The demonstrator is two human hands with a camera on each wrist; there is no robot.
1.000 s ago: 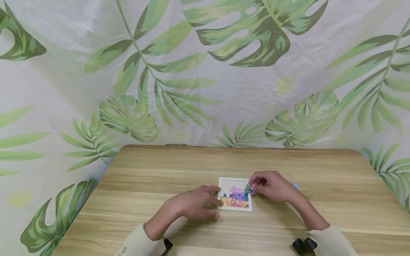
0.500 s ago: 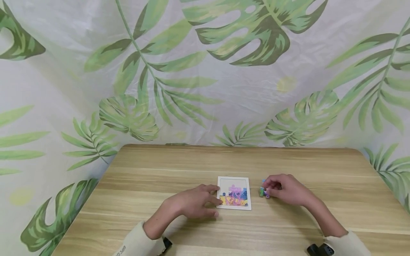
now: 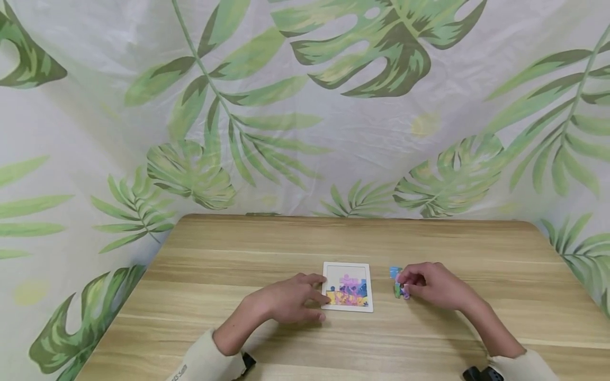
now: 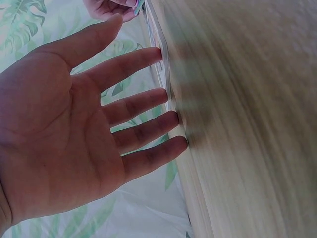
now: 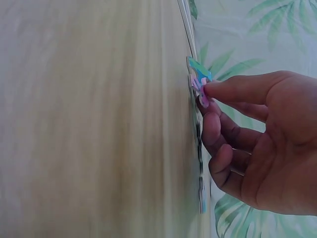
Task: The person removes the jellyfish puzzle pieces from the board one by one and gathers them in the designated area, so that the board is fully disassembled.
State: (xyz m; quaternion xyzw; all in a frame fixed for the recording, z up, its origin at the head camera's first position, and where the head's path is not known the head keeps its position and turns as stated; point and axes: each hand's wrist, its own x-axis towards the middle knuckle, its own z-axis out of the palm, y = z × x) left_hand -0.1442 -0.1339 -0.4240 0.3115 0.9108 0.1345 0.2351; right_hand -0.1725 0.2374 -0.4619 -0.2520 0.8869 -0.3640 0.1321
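Observation:
A white-framed jigsaw puzzle tray (image 3: pixel 350 309) lies on the wooden table in the head view, its lower part filled with yellow, pink and blue pieces and its upper part bare. At its left edge my left hand (image 3: pixel 293 300) rests with spread, fairly straight fingers; the fingertips (image 4: pixel 156 53) meet the rim in the left wrist view. My right hand (image 3: pixel 438 286), right of the tray, pinches a pink puzzle piece (image 5: pixel 204 96) between thumb and forefinger. Green and blue show right beside it. A blue puzzle piece (image 3: pixel 394 272) lies just beyond the right fingertips.
More loose puzzle pieces (image 5: pixel 202 196) lie flat on the table under the right hand, mostly hidden from the head view. The wooden table (image 3: pixel 238 248) reaches back to a leaf-patterned cloth (image 3: pixel 286 132). A black wrist device (image 3: pixel 482 373) sits at the right sleeve.
My right hand has moved from the tray's right edge out to the right with the puzzle piece, uncovering the blue piece. My left hand stays at the tray's left edge.

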